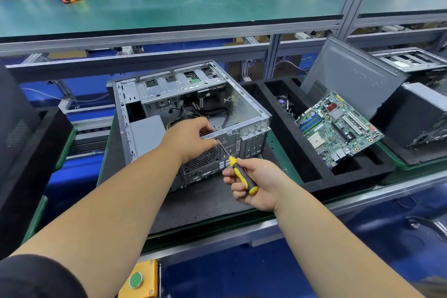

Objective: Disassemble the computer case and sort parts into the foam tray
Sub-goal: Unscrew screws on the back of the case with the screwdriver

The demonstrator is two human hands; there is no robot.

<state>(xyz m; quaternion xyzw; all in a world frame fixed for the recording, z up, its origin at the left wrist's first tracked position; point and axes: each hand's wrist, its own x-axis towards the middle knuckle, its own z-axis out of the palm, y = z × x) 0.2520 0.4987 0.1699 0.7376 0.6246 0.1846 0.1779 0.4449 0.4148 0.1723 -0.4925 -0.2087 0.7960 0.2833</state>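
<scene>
While the left hand [193,139] grips the rear top edge of the open case [191,116], the right hand [254,182] holds a screwdriver [238,172] with its tip at that edge, beside the foam tray [312,172] holding a motherboard [338,128].

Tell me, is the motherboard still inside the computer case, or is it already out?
Out. The motherboard lies tilted in the black foam tray right of the computer case, whose open interior shows only cables and metal bays.
</scene>
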